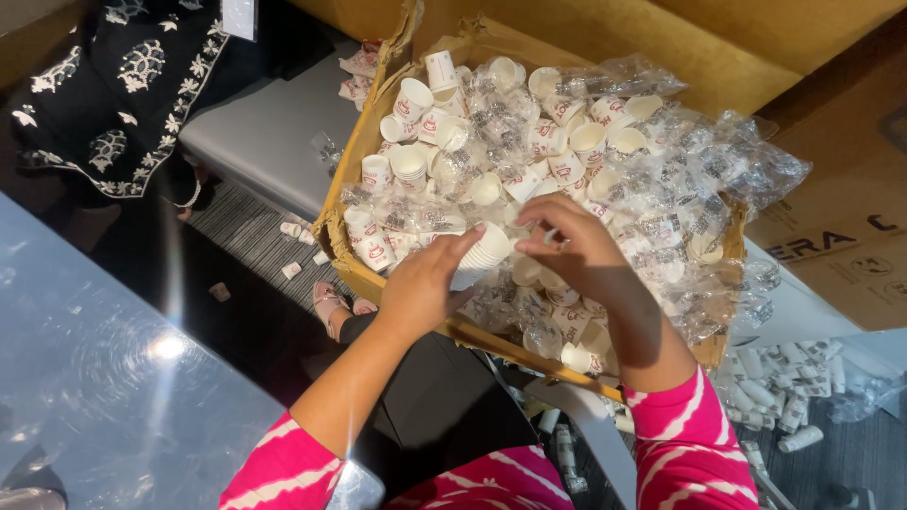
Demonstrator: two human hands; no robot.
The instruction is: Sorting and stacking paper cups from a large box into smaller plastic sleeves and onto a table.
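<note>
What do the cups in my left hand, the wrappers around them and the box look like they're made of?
Stack of cups in the left hand: probably paper, matte white with thin rolled rims. Wrappers: thin clear plastic film, crinkled and glinting. Box: corrugated cardboard, dull brown with a torn, bent edge.

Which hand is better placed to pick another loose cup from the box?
Right, probably: the right hand is free, fingertips among loose cups in the cardboard box; the left hand grips a cup stack.

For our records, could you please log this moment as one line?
left hand: holds cup stack | right hand: at stack top | cardboard box: cups, wrappers
</note>
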